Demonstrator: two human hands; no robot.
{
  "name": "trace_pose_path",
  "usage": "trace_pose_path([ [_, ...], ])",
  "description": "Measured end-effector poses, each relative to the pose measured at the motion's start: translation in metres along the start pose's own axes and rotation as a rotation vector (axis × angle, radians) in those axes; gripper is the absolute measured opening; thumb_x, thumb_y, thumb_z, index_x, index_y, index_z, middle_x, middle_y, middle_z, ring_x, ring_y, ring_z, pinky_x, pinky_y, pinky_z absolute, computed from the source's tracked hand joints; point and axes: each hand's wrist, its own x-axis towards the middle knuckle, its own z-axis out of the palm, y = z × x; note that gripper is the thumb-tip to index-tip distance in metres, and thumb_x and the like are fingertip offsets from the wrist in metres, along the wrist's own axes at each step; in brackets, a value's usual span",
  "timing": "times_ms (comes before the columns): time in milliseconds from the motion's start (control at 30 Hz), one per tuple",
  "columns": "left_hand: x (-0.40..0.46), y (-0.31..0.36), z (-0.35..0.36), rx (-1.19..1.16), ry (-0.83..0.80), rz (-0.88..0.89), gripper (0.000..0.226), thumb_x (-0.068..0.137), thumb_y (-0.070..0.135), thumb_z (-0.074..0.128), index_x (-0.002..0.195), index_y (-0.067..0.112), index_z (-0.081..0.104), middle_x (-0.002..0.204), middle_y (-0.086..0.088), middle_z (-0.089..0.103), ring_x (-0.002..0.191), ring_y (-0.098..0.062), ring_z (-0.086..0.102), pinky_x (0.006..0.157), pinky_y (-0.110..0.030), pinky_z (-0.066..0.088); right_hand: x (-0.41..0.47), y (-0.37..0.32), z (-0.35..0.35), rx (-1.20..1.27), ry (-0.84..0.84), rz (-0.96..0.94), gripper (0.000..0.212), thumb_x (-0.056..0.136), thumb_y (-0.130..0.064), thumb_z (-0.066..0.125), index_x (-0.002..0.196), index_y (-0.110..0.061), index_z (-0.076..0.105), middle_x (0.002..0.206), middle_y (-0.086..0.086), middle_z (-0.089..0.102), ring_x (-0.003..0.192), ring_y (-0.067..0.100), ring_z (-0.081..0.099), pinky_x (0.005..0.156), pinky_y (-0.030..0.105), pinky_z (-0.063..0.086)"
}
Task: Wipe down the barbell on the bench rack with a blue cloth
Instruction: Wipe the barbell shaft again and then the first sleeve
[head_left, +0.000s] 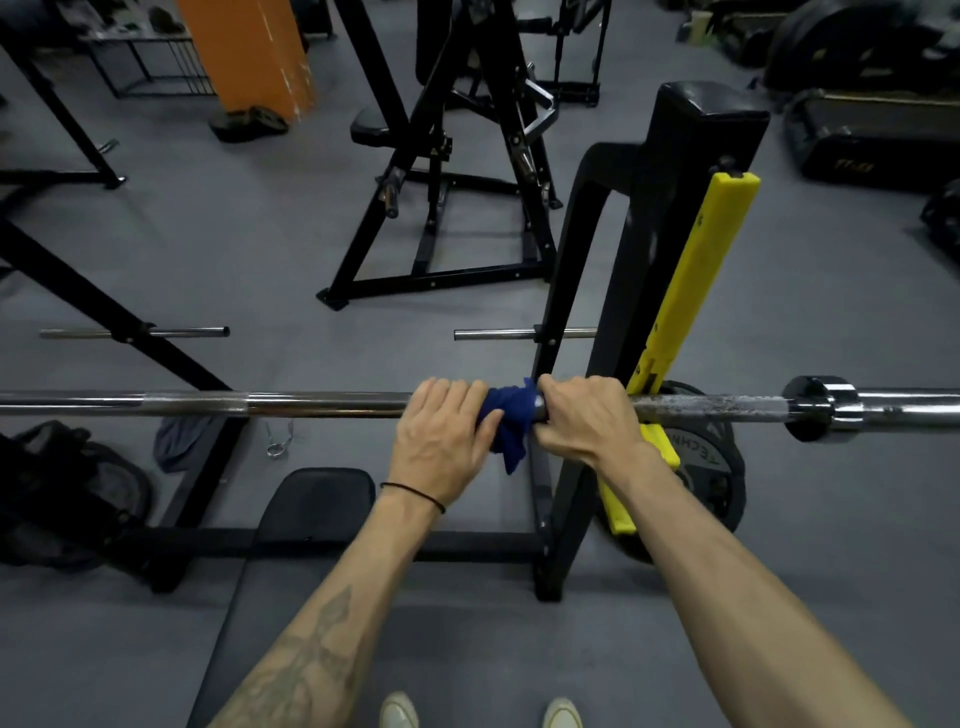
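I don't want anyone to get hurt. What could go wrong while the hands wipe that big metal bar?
The right hand grips the barbell close beside the yellow rack guard, so sliding that way might pinch fingers. The blue cloth hangs loose between both hands and could slip off. The left hand could scrape on the rough knurling.

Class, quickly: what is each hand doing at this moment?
Left hand: curled round the blue cloth on the barbell.
Right hand: gripping the barbell beside the cloth.
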Motion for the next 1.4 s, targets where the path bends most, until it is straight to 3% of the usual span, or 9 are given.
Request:
trace_pose_path([
  [133,-0.021,-0.044,-0.014,0.012,0.009,-0.089,0.03,0.105,0.037,0.043,0.108,0.013,0.06,0.093,-0.004,0.059,0.087,-0.025,0.053,0.099,-0.041,0.041,0.011,-0.004,-0.013,0.034,-0.176,0.068,0.029,0.084,-0.044,0.056,0.094,-0.019,0.069,0.083,0.003,0.069,0.075,0.029,0.065,0.065,0.033,0.045],
  [267,-0.003,-0.01,-0.01,0.075,-0.011,-0.232,0.029,0.103,0.034,0.041,0.095,0.015,0.06,0.086,-0.005,0.059,0.084,-0.026,0.053,0.101,-0.045,0.041,0.006,-0.012,-0.009,0.031,-0.144,0.129,0.025,0.089,-0.04,0.055,0.102,-0.02,0.065,0.095,0.006,0.072,0.086,0.033,0.067,0.071,0.036,0.044],
  [500,0.016,0.035,0.002,0.027,-0.1,-0.043,0.033,0.104,0.038,0.036,0.107,0.017,0.062,0.091,-0.002,0.06,0.083,-0.025,0.054,0.084,-0.04,0.043,-0.015,-0.018,-0.009,0.107,-0.083,0.128,0.029,0.093,-0.031,0.054,0.12,-0.02,0.054,0.123,0.002,0.063,0.114,0.027,0.056,0.096,0.04,0.037],
  [800,-0.033,-0.101,-0.04,0.113,-0.07,-0.119,0.039,0.104,0.041,0.038,0.104,0.011,0.064,0.088,-0.007,0.062,0.081,-0.03,0.056,0.081,-0.043,0.042,-0.03,-0.018,-0.006,0.076,-0.051,0.109,0.044,0.092,-0.035,0.058,0.135,-0.024,0.051,0.121,-0.002,0.056,0.112,0.022,0.053,0.105,0.037,0.036],
  [967,-0.016,-0.07,-0.035,0.14,-0.058,-0.271,0.041,0.105,0.04,0.037,0.086,0.014,0.063,0.079,-0.008,0.059,0.075,-0.033,0.051,0.079,-0.047,0.041,-0.03,-0.037,-0.007,0.075,-0.033,0.215,0.044,0.084,-0.04,0.062,0.124,-0.02,0.057,0.116,0.001,0.059,0.108,0.025,0.055,0.105,0.041,0.037],
  [1033,-0.004,-0.026,-0.023,0.067,-0.063,-0.222,0.037,0.105,0.039,0.038,0.092,0.016,0.065,0.083,-0.007,0.06,0.079,-0.033,0.052,0.081,-0.047,0.041,-0.029,-0.041,-0.008,0.078,-0.025,0.227,0.047,0.081,-0.041,0.064,0.123,-0.019,0.059,0.115,0.002,0.061,0.108,0.026,0.056,0.105,0.044,0.037],
  [1167,-0.003,0.024,-0.01,-0.011,-0.146,-0.091,0.045,0.105,0.043,0.034,0.132,0.016,0.057,0.114,-0.003,0.06,0.104,-0.027,0.053,0.106,-0.045,0.039,-0.031,-0.036,-0.012,0.08,-0.043,0.203,0.052,0.082,-0.038,0.065,0.129,-0.017,0.059,0.12,0.003,0.063,0.109,0.027,0.058,0.101,0.042,0.039],
  [1267,-0.013,-0.006,-0.021,0.038,-0.172,0.03,0.05,0.105,0.045,0.035,0.142,0.014,0.051,0.12,-0.005,0.056,0.109,-0.027,0.052,0.111,-0.042,0.036,-0.033,-0.03,-0.013,0.074,-0.064,0.2,0.054,0.085,-0.038,0.065,0.134,-0.018,0.056,0.123,0.002,0.062,0.112,0.024,0.057,0.104,0.04,0.038],
  [1400,-0.039,-0.081,-0.045,0.095,-0.135,-0.093,0.048,0.103,0.042,0.041,0.136,0.011,0.056,0.121,-0.008,0.059,0.111,-0.03,0.054,0.11,-0.044,0.037,-0.034,-0.033,-0.01,0.107,-0.002,0.2,0.046,0.092,-0.05,0.057,0.128,-0.021,0.058,0.116,-0.001,0.061,0.108,0.022,0.056,0.103,0.039,0.039],
])
